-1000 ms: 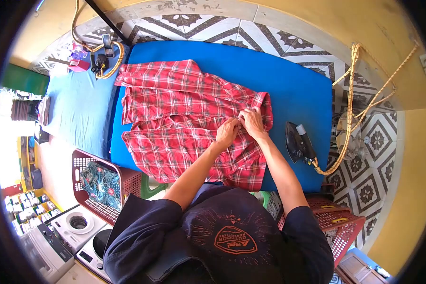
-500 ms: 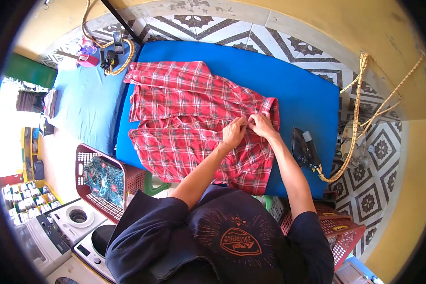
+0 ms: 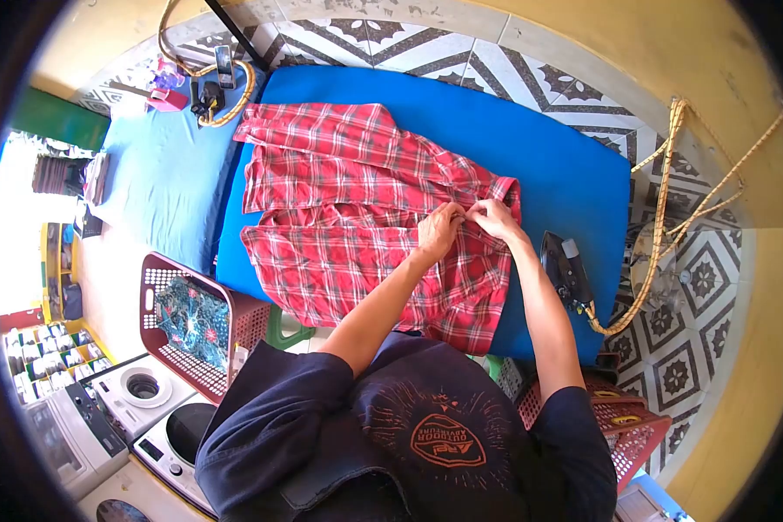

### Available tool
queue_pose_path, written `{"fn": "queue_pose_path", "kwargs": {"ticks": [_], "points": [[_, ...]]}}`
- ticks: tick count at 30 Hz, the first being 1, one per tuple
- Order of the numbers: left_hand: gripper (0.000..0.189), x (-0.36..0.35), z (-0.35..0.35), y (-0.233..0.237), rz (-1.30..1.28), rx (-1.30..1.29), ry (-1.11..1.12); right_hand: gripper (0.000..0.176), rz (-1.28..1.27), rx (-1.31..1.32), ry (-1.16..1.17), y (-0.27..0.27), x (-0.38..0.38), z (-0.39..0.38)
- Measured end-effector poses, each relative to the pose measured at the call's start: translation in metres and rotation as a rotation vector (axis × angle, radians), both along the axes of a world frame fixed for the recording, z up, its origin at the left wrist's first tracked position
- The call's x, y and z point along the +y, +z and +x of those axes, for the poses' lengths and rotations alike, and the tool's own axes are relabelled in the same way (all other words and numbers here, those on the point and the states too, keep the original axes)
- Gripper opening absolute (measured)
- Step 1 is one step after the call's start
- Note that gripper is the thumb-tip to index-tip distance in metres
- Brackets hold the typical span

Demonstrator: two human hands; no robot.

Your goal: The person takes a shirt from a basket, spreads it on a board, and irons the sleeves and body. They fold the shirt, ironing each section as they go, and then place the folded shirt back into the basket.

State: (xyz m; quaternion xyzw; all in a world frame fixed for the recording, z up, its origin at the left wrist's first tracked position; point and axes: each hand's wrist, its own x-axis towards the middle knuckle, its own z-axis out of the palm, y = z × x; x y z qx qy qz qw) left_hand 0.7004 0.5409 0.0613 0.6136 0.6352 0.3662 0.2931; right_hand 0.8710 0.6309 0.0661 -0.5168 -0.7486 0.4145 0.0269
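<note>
A red plaid shirt lies spread on the blue padded board, its collar end to the right and its front edges parted. My left hand pinches the shirt's front edge just below the collar. Close beside it, my right hand also has its fingers closed on the cloth near the collar. The fingertips nearly meet; the small detail between them cannot be made out. To the right of the shirt rests a black iron with a cord wrapped in yellow, untouched.
A maroon basket holding dark patterned cloth stands at the left front, another basket at the right. On the light blue table are a phone and a second corded iron. Washing machines stand at the lower left.
The view has shifted slightly. Both hands stay pinched at the shirt front near the collar, with small finger movements; the shirt and iron lie as before.
</note>
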Motion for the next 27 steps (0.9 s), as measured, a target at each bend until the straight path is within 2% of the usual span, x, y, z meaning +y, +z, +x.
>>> {"fn": "queue_pose_path", "kwargs": {"ticks": [2, 3, 4, 5, 8, 11, 13, 15, 16, 17, 19, 21, 23, 24, 25, 27], "points": [[0.013, 0.003, 0.001, -0.006, 0.004, -0.017, 0.037, 0.019, 0.095, -0.05, 0.078, 0.028, -0.011, -0.007], [0.015, 0.005, 0.0, -0.009, -0.104, -0.065, 0.041, 0.018, 0.187, -0.099, 0.154, 0.037, -0.016, -0.007], [0.017, 0.006, 0.0, -0.013, -0.212, -0.114, 0.041, 0.016, 0.262, -0.088, 0.136, 0.026, -0.018, -0.005], [0.017, 0.009, -0.002, -0.016, -0.213, -0.12, 0.032, 0.016, 0.26, -0.096, 0.129, 0.023, -0.019, -0.003], [0.024, 0.014, -0.013, -0.021, -0.37, -0.358, -0.008, 0.016, 0.294, -0.027, 0.052, 0.012, -0.023, 0.001], [0.023, 0.016, -0.017, -0.017, -0.492, -0.38, -0.051, 0.016, 0.267, 0.0, 0.043, 0.013, -0.025, 0.003], [0.024, 0.019, -0.019, -0.038, -0.545, -0.45, -0.11, 0.016, 0.249, 0.008, 0.036, 0.019, -0.025, 0.002], [0.025, 0.015, -0.024, -0.049, -0.223, -0.407, -0.183, 0.014, 0.202, -0.097, 0.088, 0.023, -0.025, 0.0], [0.021, 0.009, -0.03, -0.037, -0.233, -0.229, -0.206, 0.009, 0.337, -0.104, 0.063, 0.011, -0.028, 0.001], [0.021, -0.002, -0.04, -0.031, -0.234, -0.231, -0.211, 0.009, 0.336, -0.107, 0.06, 0.002, -0.031, 0.005], [0.016, -0.02, -0.059, -0.022, -0.178, 0.123, -0.171, 0.009, 0.399, -0.124, 0.022, -0.009, -0.032, 0.005], [0.014, -0.035, -0.063, -0.012, -0.127, 0.103, -0.14, 0.013, 0.486, -0.173, 0.011, -0.012, -0.039, -0.013], [0.012, -0.04, -0.063, -0.011, -0.081, 0.074, -0.114, 0.009, 0.774, -0.022, -0.128, -0.002, -0.045, -0.044], [0.012, -0.041, -0.063, -0.011, -0.022, 0.065, -0.114, 0.003, 0.748, 0.034, -0.058, 0.006, -0.045, -0.058], [0.012, -0.042, -0.062, -0.012, 0.037, 0.055, -0.113, 0.01, 0.651, 0.112, 0.025, 0.004, -0.044, -0.069], [0.013, -0.042, -0.06, -0.008, 0.022, 0.04, -0.104, 0.016, 0.618, -0.111, 0.087, -0.017, -0.046, -0.088]]}}
